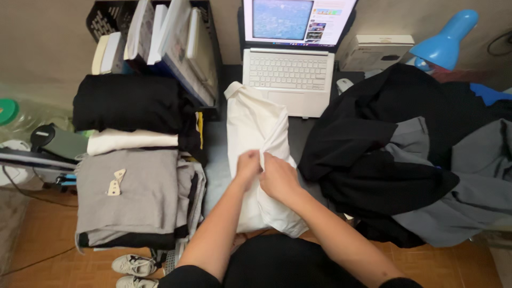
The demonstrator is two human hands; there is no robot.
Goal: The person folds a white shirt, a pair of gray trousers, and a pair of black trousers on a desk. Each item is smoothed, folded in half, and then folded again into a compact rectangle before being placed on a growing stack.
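Note:
A white garment (250, 125) lies lengthwise on the dark table (213, 160) in front of me, reaching back to the laptop. My left hand (247, 166) pinches a fold of the white cloth at its middle. Right beside it, my right hand (277, 177) grips the same fold, and the two hands touch. The cloth rises in a ridge from the hands toward the upper right.
A stack of folded clothes (130, 186), grey, white and black, sits at the left. A loose heap of black and grey garments (394, 160) fills the right. An open white laptop (288, 74), books in a crate (170, 42), a blue lamp (445, 42) stand behind. Shoes (133, 266) lie on the floor.

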